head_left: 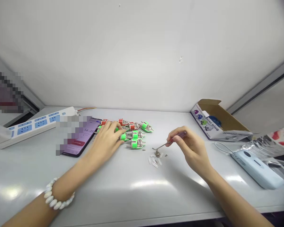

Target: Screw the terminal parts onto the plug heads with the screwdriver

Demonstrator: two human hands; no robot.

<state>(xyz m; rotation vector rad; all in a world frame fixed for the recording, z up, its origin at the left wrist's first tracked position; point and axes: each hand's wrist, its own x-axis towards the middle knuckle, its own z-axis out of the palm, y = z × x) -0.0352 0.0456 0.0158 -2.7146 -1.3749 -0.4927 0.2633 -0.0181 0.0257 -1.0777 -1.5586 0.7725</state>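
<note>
My right hand (189,146) is closed around the purple handle of a thin screwdriver (162,145). Its tip reaches down to a small heap of screws (157,154). Just in front of the heap lie several small white strips (154,163) with holes. My left hand (107,135) rests over a cluster of plug halves with its fingers apart, hiding some of them. Bare metal parts show inside a green plug half (136,144) at the front of the cluster. Another green plug half (146,126) sits at the right, beside a red plug half (133,126).
A phone (81,138) lies left of the plugs, near a white power strip (38,124). At the back right stands an open cardboard box (223,134). A light blue power bank (257,168) with a cable and a clear plastic bag (262,145) occupy the right side.
</note>
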